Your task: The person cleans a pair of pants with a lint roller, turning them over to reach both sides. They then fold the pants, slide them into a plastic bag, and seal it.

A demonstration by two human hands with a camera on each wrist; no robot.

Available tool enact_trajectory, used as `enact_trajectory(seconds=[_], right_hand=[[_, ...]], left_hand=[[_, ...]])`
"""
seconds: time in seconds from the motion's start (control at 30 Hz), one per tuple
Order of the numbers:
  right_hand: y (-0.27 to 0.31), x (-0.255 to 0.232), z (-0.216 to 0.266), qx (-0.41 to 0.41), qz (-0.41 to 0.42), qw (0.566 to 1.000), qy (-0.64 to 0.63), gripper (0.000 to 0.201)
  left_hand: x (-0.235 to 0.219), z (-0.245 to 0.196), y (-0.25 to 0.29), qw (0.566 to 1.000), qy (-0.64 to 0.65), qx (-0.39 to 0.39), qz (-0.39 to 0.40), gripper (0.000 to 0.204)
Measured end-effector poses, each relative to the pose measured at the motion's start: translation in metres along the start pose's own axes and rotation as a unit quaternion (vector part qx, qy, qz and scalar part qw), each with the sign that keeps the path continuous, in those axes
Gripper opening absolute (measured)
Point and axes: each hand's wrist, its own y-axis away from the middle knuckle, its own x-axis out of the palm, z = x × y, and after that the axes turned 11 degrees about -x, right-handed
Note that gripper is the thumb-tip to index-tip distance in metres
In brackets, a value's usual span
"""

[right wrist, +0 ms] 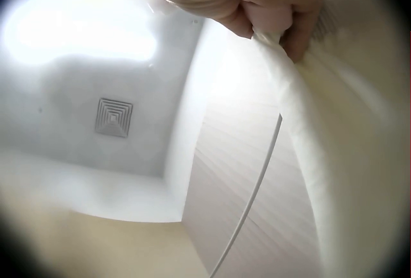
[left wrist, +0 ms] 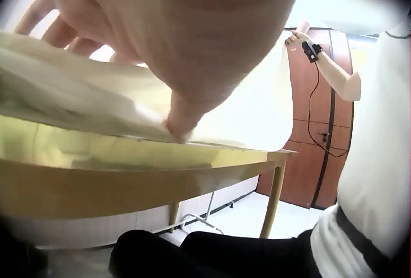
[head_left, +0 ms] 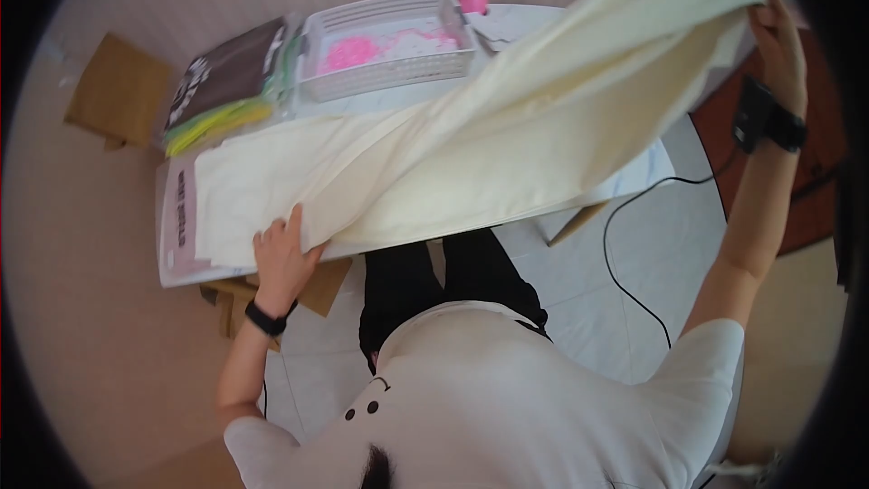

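White shirt [head_left: 516, 380] foremost; beyond it, cream cloth [head_left: 534, 131] lies partly across the desk [head_left: 385, 100], hands well apart: right hand [head_left: 780, 50] pinching its raised end, left hand [head_left: 285, 258] resting on its near edge

Clad in white and black.
Wearing a short-sleeved white T-shirt [head_left: 489, 389] with dark dot-and-smile marks [head_left: 373, 407] on its front; below it, black trousers [head_left: 489, 267]; beyond its sleeves, black wrist straps [head_left: 270, 319], the right with a black box [head_left: 750, 113] and dark cable [head_left: 671, 178].
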Motion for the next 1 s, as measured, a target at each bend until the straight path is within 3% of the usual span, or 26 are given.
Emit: enact_trajectory(seconds=[0.1, 0.2, 0.4, 0.47, 0.57, 0.6, 0.67, 0.73, 0.8, 0.87, 0.9, 0.97, 1.0], right_hand=[[-0.02, -0.018, -0.014, -0.014, 0.041, 0.999, 0.018, 0.039], [-0.032, -0.026, -0.026, 0.003, 0.042, 0.996, 0.076, 0.038], [-0.029, -0.038, -0.047, 0.043, 0.037, 0.989, 0.137, 0.035], [-0.022, -0.043, -0.053, 0.061, 0.031, 0.986, 0.151, 0.034], [-0.007, -0.049, -0.064, 0.097, 0.006, 0.986, 0.139, 0.033], [0.001, -0.051, -0.075, 0.122, -0.014, 0.989, 0.082, 0.031], [0.014, -0.042, -0.073, 0.133, -0.027, 0.99, 0.031, 0.031], [0.033, -0.032, -0.066, 0.144, -0.046, 0.988, -0.017, 0.031], [0.044, -0.004, -0.056, 0.189, -0.052, 0.978, 0.075, 0.032], [0.061, 0.028, -0.055, 0.137, -0.018, 0.979, 0.147, 0.031], [0.069, 0.038, -0.076, 0.11, 0.036, 0.969, 0.216, 0.03], [0.088, 0.079, -0.072, 0.216, 0.004, 0.97, 0.112, 0.029], [0.104, 0.095, -0.091, 0.203, 0.031, 0.968, 0.148, 0.027]], left_hand=[[0.006, 0.008, -0.014, 0.998, -0.058, 0.025, -0.005, 0.045], [0.019, 0.027, -0.024, 0.998, -0.021, 0.057, 0.002, 0.034], [-0.019, 0.061, -0.044, 0.979, 0.2, 0.013, -0.031, 0.035], [-0.064, 0.062, -0.05, 0.963, 0.267, -0.026, 0.033, 0.031], [-0.113, 0.073, -0.054, 0.951, 0.309, -0.02, 0.002, 0.021], [-0.123, 0.084, -0.057, 0.945, 0.327, -0.026, -0.004, 0.018], [-0.143, 0.109, -0.067, 0.895, 0.438, -0.072, 0.048, 0.014], [-0.166, 0.148, -0.088, 0.889, 0.44, -0.057, 0.113, 0.012], [-0.18, 0.148, -0.111, 0.875, 0.447, -0.063, 0.173, 0.013], [-0.188, 0.13, -0.133, 0.854, 0.459, -0.093, 0.228, 0.019], [-0.185, 0.125, -0.143, 0.863, 0.43, -0.098, 0.246, 0.023], [-0.158, 0.122, -0.172, 0.88, 0.368, -0.104, 0.28, 0.033], [-0.132, 0.136, -0.188, 0.886, 0.345, -0.075, 0.301, 0.041]])
